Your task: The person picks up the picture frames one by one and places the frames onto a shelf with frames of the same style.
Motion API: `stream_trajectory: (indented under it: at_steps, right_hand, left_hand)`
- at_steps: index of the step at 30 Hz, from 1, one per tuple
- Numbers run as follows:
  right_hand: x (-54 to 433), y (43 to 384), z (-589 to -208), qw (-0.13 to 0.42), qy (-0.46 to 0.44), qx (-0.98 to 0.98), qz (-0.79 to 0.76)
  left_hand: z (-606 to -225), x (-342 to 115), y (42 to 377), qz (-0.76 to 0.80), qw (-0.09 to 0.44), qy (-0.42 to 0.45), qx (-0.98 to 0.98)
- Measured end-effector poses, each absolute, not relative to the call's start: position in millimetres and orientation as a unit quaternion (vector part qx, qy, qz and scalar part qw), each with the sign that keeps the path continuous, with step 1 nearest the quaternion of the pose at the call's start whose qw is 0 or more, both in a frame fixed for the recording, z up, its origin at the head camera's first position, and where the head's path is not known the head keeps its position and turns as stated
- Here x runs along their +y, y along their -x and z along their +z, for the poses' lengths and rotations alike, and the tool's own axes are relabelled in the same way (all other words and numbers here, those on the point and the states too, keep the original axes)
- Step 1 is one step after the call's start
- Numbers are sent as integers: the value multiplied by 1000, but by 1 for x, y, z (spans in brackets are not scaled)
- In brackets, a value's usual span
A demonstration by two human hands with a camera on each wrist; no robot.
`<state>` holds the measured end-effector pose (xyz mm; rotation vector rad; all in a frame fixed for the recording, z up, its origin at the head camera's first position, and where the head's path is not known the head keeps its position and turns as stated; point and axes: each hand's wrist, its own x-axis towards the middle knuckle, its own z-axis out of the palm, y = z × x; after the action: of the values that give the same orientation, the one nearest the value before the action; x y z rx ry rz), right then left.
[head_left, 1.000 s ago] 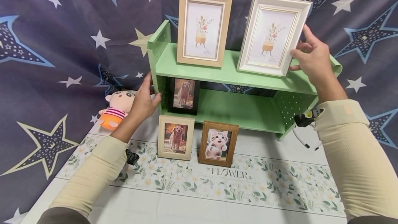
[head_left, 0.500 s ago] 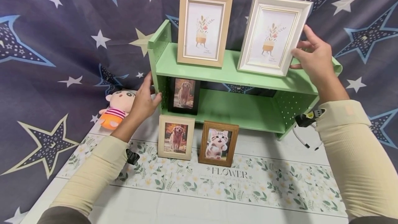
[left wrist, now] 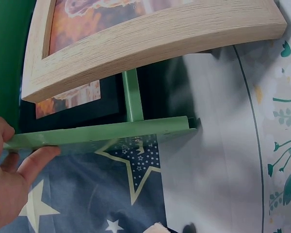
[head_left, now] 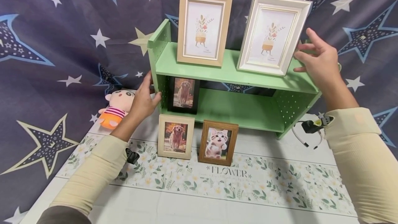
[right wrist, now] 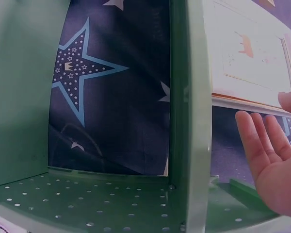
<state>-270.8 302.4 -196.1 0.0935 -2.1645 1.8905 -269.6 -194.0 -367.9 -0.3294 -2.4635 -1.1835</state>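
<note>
On the upper board of a green shelf (head_left: 231, 68) stand a white picture frame (head_left: 247, 47) at the right and a tan picture frame (head_left: 202, 61) at the left, both with plant prints. My right hand (head_left: 321, 61) is beside the white frame's right edge, fingers extended and apart from it. My left hand (head_left: 144, 98) holds the shelf's left side panel; in the left wrist view its thumb and fingers (left wrist: 39, 160) lie on opposite faces of that panel (left wrist: 102, 132). Inside the lower level, a black picture frame (head_left: 194, 104) with a dog photo leans at the left.
Before the shelf stand a pale wood frame (head_left: 175, 155) with a dog photo and a brown frame (head_left: 214, 162) with a kitten photo. A plush toy (head_left: 116, 110) sits left of the shelf. Cable ends (head_left: 306, 144) lie at right. A star-patterned cloth (head_left: 77, 2) hangs behind.
My right hand has let go of the white picture frame and drawn slightly right and down. The frame stays put on the upper board. The left hand has not moved.
</note>
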Motion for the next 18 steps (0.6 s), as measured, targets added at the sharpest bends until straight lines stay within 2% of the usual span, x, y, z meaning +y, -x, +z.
stream_trajectory:
  at_steps: [9, 18]
  right_hand:
    - [310, 258, -204, 119, -33, -762, 635]
    - [312, 248, -214, 120, -77, -742, 655]
  left_hand:
    - [-367, -196, 269, -429, 187, 122, -875]
    - [-366, -195, 269, -432, 181, 120, -875]
